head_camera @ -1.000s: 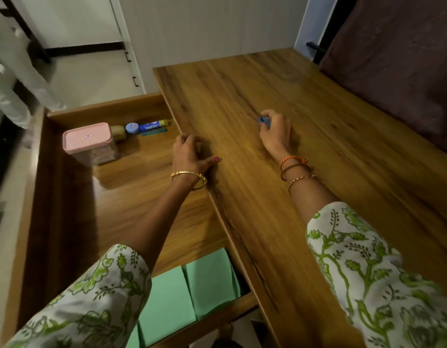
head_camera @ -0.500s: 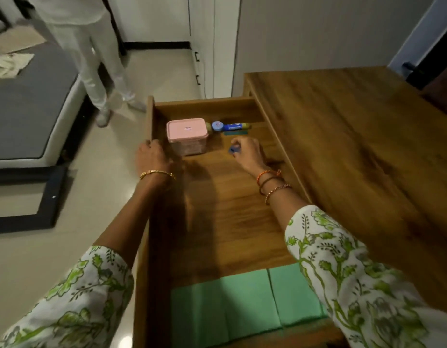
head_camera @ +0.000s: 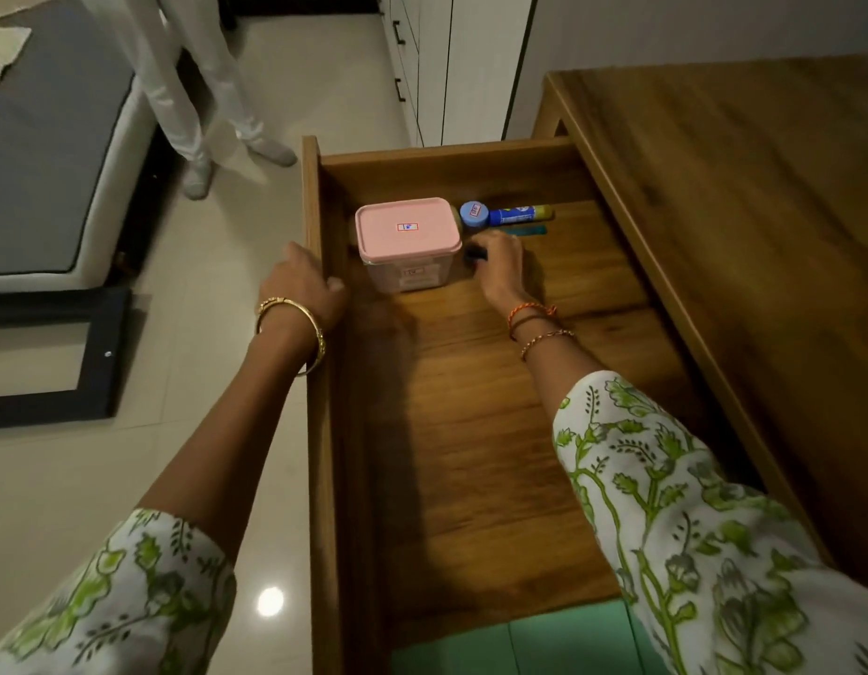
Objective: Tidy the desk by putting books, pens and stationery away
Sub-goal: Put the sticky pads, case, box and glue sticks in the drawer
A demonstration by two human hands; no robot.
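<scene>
An open wooden drawer (head_camera: 324,197) stands out beside the desk top (head_camera: 743,197). My right hand (head_camera: 500,265) reaches down to the drawer floor and pinches a small dark blue object (head_camera: 475,255), just right of a pink-lidded plastic box (head_camera: 407,236). Behind the hand lie a blue glue stick (head_camera: 510,215) and a teal flat item (head_camera: 529,231). My left hand (head_camera: 305,285) grips the drawer's left wall, fingers curled over its top edge.
Green books or folders (head_camera: 519,645) lie at the drawer's near end. A person in white trousers (head_camera: 193,90) stands on the tiled floor at the left, next to a bed (head_camera: 42,138). White cupboard doors (head_camera: 446,65) are behind the drawer.
My right hand carried the small blue object from the desk top into the drawer and lowered it beside the pink box. My left hand moved from the desk edge to the drawer's left wall.
</scene>
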